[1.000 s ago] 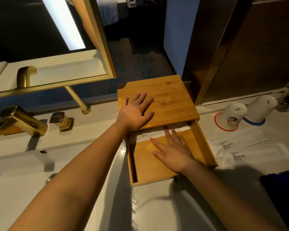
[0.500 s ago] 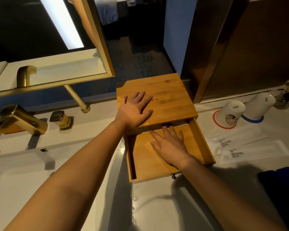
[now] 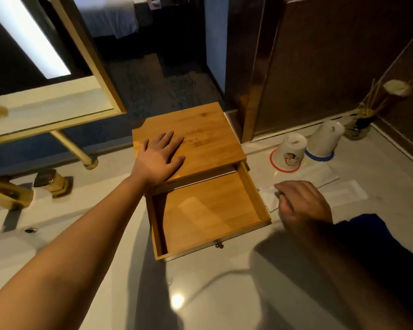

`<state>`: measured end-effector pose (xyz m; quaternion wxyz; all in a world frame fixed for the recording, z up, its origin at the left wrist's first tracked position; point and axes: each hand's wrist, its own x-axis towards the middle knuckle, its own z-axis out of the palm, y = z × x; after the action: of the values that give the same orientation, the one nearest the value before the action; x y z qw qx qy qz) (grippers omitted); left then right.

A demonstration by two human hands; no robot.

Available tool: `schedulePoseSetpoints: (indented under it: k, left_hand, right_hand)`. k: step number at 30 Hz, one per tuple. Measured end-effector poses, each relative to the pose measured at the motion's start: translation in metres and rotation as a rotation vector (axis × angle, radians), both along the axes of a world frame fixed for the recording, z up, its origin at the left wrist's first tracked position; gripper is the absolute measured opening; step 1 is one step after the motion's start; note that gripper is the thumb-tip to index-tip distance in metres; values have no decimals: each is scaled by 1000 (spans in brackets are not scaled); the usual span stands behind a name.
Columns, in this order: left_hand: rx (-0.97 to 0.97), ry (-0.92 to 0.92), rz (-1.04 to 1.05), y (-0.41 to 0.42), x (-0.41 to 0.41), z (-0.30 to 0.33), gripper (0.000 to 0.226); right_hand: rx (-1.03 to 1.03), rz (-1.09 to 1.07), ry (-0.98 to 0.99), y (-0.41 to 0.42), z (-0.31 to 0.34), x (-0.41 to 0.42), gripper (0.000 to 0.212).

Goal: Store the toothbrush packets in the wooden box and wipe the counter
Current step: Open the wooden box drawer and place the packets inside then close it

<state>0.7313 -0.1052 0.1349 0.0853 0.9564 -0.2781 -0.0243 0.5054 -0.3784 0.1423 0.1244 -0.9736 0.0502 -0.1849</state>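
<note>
While the left hand (image 3: 161, 158) stays flat on the wooden box (image 3: 196, 141), the right hand (image 3: 301, 201) has left the drawer, curling over a packet (image 3: 270, 198).

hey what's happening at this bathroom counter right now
A person is putting toothbrush packets into a wooden box. The left hand presses flat on the box top, steadying it, while its drawer stands pulled out, with a packet's white edge showing at the back. The right hand is over the two packets lying on the counter beside the drawer, apparently picking one up. No wiping yet.
</note>
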Motion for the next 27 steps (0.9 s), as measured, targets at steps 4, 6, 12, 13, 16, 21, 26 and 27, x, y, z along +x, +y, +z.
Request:
schedulePoseSetpoints:
  k: [4, 6, 12, 13, 16, 21, 26, 27]
  left_hand:
    - [28, -16, 4, 0, 0, 0, 61]
    - [34, -11, 6, -1, -1, 0, 62]
    - [35, -4, 16, -2, -2, 1, 64]
    - [32, -3, 17, -2, -2, 1, 64]
    - [30, -5, 15, -1, -2, 0, 64]
    - [31, -2, 18, -3, -2, 1, 65]
    - [31, -3, 20, -3, -3, 3, 65]
    - [31, -3, 23, -3, -3, 3, 65]
  right_hand:
    - [-116, -80, 474, -59, -17, 1, 54]
    - [-188, -22, 520, -73, -27, 5, 57]
    - [-342, 75, 531, -83, -38, 13, 49]
    - [-351, 81, 526, -84, -39, 12, 49]
    - [-391, 121, 462, -83, -33, 11, 47]
    - [-429, 185, 358, -84, -24, 21, 13]
    - [-398, 185, 246, -89, -32, 20, 23]
    - [-368, 181, 212, -90, -34, 17, 24]
